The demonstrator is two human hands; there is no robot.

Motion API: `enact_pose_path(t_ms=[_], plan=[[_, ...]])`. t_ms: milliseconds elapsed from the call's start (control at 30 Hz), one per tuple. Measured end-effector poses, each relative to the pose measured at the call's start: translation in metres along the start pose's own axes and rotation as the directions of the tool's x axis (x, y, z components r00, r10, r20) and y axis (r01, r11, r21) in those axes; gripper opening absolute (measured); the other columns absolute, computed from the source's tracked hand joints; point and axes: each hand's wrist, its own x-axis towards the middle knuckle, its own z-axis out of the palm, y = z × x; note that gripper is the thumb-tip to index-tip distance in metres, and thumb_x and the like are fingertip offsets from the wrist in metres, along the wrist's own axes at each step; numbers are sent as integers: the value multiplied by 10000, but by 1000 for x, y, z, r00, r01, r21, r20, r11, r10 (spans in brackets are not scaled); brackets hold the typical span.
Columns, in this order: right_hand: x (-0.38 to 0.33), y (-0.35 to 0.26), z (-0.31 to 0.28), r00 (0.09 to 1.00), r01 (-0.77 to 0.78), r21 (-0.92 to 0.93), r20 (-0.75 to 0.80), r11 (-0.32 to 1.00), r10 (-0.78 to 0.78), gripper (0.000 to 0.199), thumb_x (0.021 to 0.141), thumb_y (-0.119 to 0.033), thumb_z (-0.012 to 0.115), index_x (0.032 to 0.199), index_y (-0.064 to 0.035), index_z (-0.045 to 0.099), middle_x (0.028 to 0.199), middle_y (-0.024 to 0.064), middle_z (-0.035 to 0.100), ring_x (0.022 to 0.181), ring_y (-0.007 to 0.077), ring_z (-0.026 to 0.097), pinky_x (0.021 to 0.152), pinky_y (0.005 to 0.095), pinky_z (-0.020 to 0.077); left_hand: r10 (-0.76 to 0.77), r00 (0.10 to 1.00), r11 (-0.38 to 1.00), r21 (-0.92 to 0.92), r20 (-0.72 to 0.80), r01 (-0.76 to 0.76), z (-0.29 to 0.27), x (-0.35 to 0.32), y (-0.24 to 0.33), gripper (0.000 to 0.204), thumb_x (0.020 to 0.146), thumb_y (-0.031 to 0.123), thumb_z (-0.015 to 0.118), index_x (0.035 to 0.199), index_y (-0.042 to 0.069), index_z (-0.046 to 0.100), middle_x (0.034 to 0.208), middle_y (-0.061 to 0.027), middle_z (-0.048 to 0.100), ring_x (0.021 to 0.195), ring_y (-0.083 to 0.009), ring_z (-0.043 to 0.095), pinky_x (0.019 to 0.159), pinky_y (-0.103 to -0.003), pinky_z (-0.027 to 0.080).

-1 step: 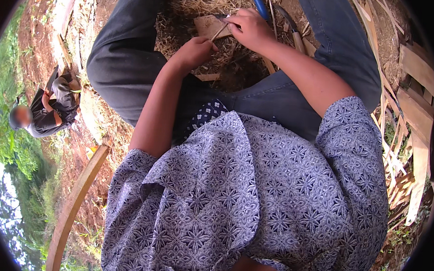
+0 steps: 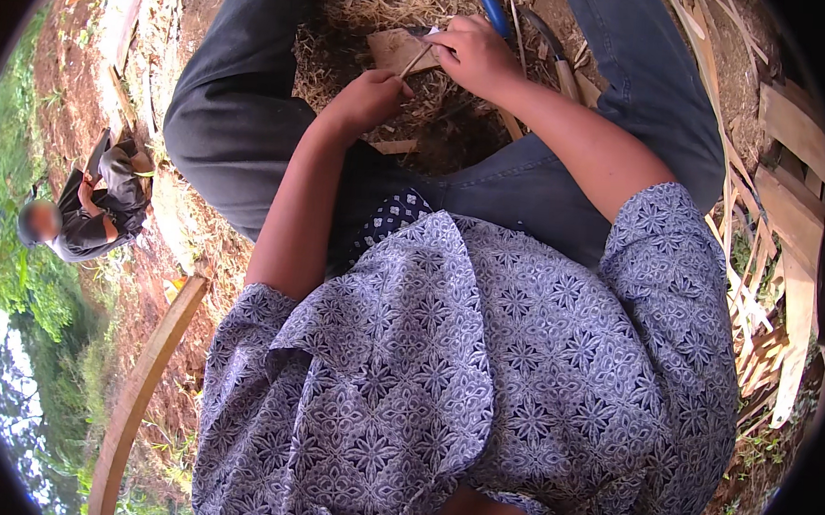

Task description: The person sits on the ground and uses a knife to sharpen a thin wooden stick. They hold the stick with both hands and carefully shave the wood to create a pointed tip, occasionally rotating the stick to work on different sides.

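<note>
My left hand (image 2: 368,101) is closed around the lower end of a thin wooden stick (image 2: 415,62), which slants up toward the right. My right hand (image 2: 479,58) is closed at the stick's upper end, its thumb against it. A short dark blade of a knife (image 2: 419,32) pokes out to the left from under my right fingers; its handle is hidden in the hand. Beneath the blade and stick lies a flat piece of wood (image 2: 391,49) on the ground. A blue tool handle (image 2: 492,7) lies just beyond my right hand.
A curved dark blade with a wooden handle (image 2: 566,79) lies right of my right hand. Shavings (image 2: 369,11) cover the ground between my legs. Split boards (image 2: 792,217) pile at the right. At the left are a long wooden beam (image 2: 149,384) and a seated person (image 2: 99,194).
</note>
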Motion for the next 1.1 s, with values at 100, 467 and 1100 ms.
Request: enact_pose_path(t_ms=[100, 467, 1100], plan=[[0, 1, 10, 998, 19, 115, -61, 993, -12, 268, 861, -75, 605, 1084, -100, 751, 926, 115, 598, 947, 307, 579, 876, 418, 484, 10, 1000, 1000, 13, 17, -10, -2, 0, -1, 284, 1000, 250, 476, 1065, 60, 675, 709, 51, 526, 584, -58, 437, 512, -236, 335], [5, 11, 22, 994, -101, 44, 51, 994, 99, 273, 918, -106, 565, 1122, -129, 745, 1038, 115, 652, 1037, 306, 629, 909, 428, 524, 516, 789, 662, 739, -334, -121, 14, -57, 10, 249, 944, 270, 570, 977, 67, 710, 845, -182, 692, 828, -367, 675, 716, -465, 537], [13, -1, 27, 993, -92, 192, -57, 977, 105, 228, 926, -149, 589, 1094, -65, 719, 1000, 132, 666, 934, 320, 665, 836, 411, 534, 777, 415, 629, 618, -474, -472, 10, -71, 21, 69, 912, 28, 668, 981, 23, 665, 895, -116, 694, 790, -235, 687, 680, -313, 534]])
